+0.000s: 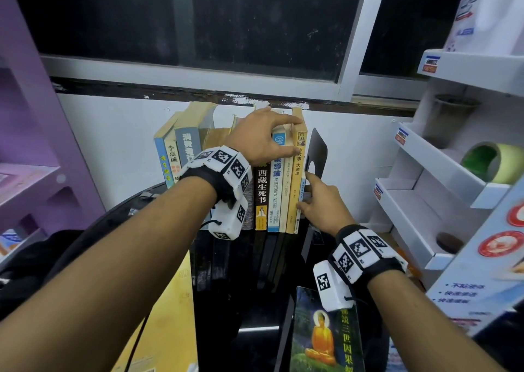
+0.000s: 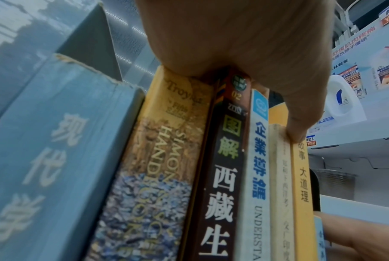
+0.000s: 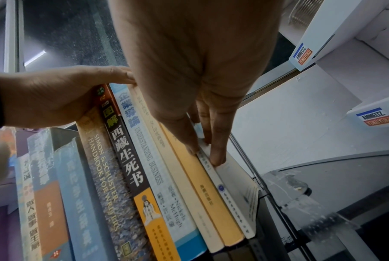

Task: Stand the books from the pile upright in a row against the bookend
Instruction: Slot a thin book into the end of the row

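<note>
A row of upright books [image 1: 262,190] stands on the black table [image 1: 249,292] against the wall, with a black bookend [image 1: 317,150] at its right end. My left hand [image 1: 295,136] grips the tops of the right-hand books, index finger over the yellow book [image 1: 296,173], thumb [image 2: 298,134] on the spines. My right hand [image 1: 304,190] pinches a thin pale-blue book [image 1: 298,221] that stands between the yellow book and the bookend. The right wrist view shows the thumb and index finger [image 3: 218,157] on either side of this thin book [image 3: 233,190]. A book with an orange seated figure [image 1: 326,337] lies flat near the front.
A white display rack [image 1: 419,215] stands close on the right and holds a green tape roll [image 1: 487,158]. A purple shelf unit [image 1: 28,144] is at the left. A yellow flat item [image 1: 167,329] lies at the table's front left. A dark window [image 1: 198,17] is above.
</note>
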### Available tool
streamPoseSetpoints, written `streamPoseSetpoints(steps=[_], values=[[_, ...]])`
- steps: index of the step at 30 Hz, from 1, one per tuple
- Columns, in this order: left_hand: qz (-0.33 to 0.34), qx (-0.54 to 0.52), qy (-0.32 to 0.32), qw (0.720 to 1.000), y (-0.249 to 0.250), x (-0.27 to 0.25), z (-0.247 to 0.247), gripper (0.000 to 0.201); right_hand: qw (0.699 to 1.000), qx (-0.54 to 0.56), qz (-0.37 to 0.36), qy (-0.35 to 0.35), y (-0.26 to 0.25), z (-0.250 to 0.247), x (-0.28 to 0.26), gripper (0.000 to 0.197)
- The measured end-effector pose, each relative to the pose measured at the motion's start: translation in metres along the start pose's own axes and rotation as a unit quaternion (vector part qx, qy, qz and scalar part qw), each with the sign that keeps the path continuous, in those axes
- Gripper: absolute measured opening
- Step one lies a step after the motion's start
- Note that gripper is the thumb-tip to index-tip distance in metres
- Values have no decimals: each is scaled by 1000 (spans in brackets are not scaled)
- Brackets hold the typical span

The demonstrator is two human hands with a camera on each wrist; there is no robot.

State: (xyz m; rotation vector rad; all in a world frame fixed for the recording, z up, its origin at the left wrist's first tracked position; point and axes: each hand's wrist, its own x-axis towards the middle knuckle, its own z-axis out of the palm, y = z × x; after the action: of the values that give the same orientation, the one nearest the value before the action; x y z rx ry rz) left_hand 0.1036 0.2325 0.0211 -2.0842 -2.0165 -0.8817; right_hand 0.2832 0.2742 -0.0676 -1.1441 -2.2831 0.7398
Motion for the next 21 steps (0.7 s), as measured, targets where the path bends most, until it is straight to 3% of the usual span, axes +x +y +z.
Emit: streamPoseSetpoints(steps=[10, 15, 19, 21], values=[[18, -31, -21, 999, 4, -15, -10, 58, 998, 25, 11, -52, -7, -12, -14, 57], [31, -28, 29, 999, 17, -42, -11, 55, 998, -3, 16, -67, -12, -25, -33, 63], [34, -69, 106, 991, 35, -67, -9, 41, 994, -47, 30, -91, -12, -37, -53, 54], [31, -98, 109, 989, 43, -79, -4, 36, 990, -74, 43, -110, -8, -41, -63, 53]])
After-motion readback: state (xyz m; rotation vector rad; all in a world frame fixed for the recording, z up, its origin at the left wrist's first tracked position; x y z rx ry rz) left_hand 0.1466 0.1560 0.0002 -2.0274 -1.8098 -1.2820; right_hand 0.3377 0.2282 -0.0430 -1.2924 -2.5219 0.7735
